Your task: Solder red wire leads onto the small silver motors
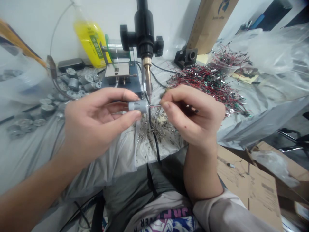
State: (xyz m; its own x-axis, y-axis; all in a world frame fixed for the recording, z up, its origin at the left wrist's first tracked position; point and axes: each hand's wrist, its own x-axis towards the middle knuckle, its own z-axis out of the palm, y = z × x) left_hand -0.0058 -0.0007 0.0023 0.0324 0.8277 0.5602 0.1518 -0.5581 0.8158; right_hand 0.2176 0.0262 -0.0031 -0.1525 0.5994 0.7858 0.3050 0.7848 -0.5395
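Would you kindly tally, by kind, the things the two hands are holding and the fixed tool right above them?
Small grey cylindrical motor, pinched in the left hand: 1
Thin red-and-white wire lead, pinched by the right hand: 1
Black mounted soldering iron with brass tip, above the motor's end: 1
Total: 3

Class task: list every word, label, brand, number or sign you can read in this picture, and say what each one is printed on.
Yellow bottle: green label, print too small to read.
Cardboard box leaning at the back: dark logo and small lettering, blurred, not readable.
Shirt: pink capital letters, upside down and partly folded away, no whole word readable.
Cardboard box at right: grey printed marks, illegible.
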